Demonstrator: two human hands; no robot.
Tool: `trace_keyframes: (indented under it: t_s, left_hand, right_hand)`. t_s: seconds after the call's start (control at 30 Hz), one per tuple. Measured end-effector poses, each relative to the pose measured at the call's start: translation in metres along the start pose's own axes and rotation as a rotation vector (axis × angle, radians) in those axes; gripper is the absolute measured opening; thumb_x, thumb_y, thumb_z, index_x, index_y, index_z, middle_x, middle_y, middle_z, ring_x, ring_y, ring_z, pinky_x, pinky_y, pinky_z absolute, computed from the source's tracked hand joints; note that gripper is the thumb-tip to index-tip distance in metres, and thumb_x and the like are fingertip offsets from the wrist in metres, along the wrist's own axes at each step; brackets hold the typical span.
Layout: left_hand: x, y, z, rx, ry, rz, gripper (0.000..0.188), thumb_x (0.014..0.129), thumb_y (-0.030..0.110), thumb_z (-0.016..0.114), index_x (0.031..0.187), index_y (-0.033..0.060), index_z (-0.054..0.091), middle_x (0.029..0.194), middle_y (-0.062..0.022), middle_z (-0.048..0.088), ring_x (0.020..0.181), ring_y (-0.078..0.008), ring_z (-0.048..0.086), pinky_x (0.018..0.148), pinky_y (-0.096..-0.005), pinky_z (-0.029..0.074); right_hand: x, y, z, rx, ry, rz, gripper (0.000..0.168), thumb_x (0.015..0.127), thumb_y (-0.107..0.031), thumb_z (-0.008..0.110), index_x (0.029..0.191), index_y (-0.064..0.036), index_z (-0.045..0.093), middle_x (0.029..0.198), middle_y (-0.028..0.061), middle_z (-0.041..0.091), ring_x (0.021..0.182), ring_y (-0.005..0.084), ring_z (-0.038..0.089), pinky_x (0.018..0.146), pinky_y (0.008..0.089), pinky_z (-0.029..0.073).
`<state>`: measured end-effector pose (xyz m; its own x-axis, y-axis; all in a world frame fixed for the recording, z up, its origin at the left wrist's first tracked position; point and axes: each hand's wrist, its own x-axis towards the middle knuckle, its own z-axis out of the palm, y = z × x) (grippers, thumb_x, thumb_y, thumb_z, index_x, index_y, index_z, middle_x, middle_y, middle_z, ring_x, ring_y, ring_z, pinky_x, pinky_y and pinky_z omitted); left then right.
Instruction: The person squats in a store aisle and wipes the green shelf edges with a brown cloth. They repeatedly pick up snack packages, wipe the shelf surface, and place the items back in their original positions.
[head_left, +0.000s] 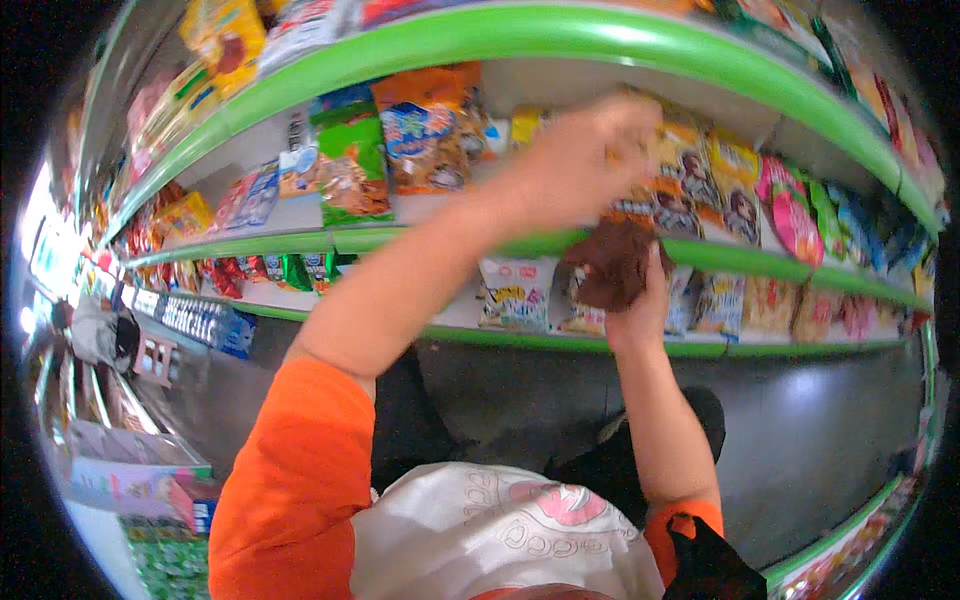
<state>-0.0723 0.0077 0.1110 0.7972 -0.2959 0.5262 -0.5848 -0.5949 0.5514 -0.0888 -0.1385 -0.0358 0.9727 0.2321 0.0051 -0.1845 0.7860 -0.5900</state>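
In my right hand is a crumpled dark brown cloth, held just in front of the green edge of the middle shelf. My left arm crosses over to the right, and my left hand, blurred, is above the cloth. Behind that hand stand yellow and brown snack bags; whether it touches or grips one cannot be made out. A green snack bag and an orange and brown snack bag lean on the same shelf, left of my hand.
An upper shelf with a green edge juts out above my hands. White snack bags line the lower shelf. At far left are a person in grey, a pink plastic stool and packs of bottles. Another shelf is at lower right.
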Motion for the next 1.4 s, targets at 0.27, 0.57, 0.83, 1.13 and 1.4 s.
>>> trace_keyframes:
  t_s: [0.27, 0.57, 0.83, 1.13, 1.4]
  left_hand:
    - [-0.175, -0.080, 0.035, -1.194, -0.054, -0.959, 0.049, 0.099, 0.046, 0.045, 0.132, 0.0098, 0.051, 0.127, -0.0068, 0.057, 0.114, -0.0202, 0.054, 0.095, -0.0352, 0.047]
    - [-0.209, -0.097, -0.057, 0.316, -0.131, -0.089, 0.040, 0.097, 0.029, 0.043, 0.132, 0.0130, 0.049, 0.130, -0.0116, 0.054, 0.119, -0.0275, 0.053, 0.100, -0.0428, 0.043]
    - [-0.233, -0.107, -0.128, 0.683, 0.017, -0.017, 0.037, 0.088, 0.015, 0.049, 0.125, 0.0109, 0.054, 0.114, -0.0092, 0.059, 0.103, -0.0239, 0.060, 0.084, -0.0383, 0.048]
    - [-0.271, -0.120, -0.135, 0.639, 0.176, -0.087, 0.042, 0.096, 0.017, 0.044, 0.138, 0.0136, 0.047, 0.137, -0.0095, 0.052, 0.127, -0.0230, 0.048, 0.108, -0.0371, 0.037]
    - [-0.265, -0.130, -0.119, 0.407, 0.299, -0.363, 0.039, 0.093, 0.014, 0.047, 0.131, 0.0070, 0.048, 0.123, -0.0088, 0.057, 0.118, -0.0227, 0.054, 0.098, -0.0327, 0.044]
  right_hand:
    - [-0.038, 0.055, 0.010, -1.345, -0.745, -0.300, 0.112, 0.066, -0.054, 0.080, 0.148, -0.002, 0.024, 0.156, 0.0228, 0.015, 0.144, 0.0366, 0.019, 0.115, 0.0524, 0.013]
    - [-0.006, 0.089, 0.093, -1.088, -0.471, -0.411, 0.077, 0.079, -0.039, 0.071, 0.140, -0.002, 0.043, 0.146, 0.0152, 0.043, 0.137, 0.0286, 0.039, 0.117, 0.0450, 0.021]
    - [0.117, 0.159, 0.149, -1.106, -0.058, -0.280, 0.084, 0.079, -0.031, 0.078, 0.141, 0.006, 0.035, 0.134, 0.0187, 0.053, 0.121, 0.0261, 0.053, 0.102, 0.0354, 0.041]
    - [0.127, 0.150, 0.128, -1.148, 0.061, -0.378, 0.053, 0.085, -0.033, 0.073, 0.121, 0.002, 0.056, 0.107, 0.0095, 0.064, 0.094, 0.0173, 0.059, 0.084, 0.0313, 0.047]
    - [-0.026, 0.123, 0.148, -1.309, -0.138, -0.241, 0.037, 0.091, -0.023, 0.063, 0.117, 0.002, 0.056, 0.101, 0.0070, 0.062, 0.089, 0.0118, 0.057, 0.078, 0.0287, 0.047]
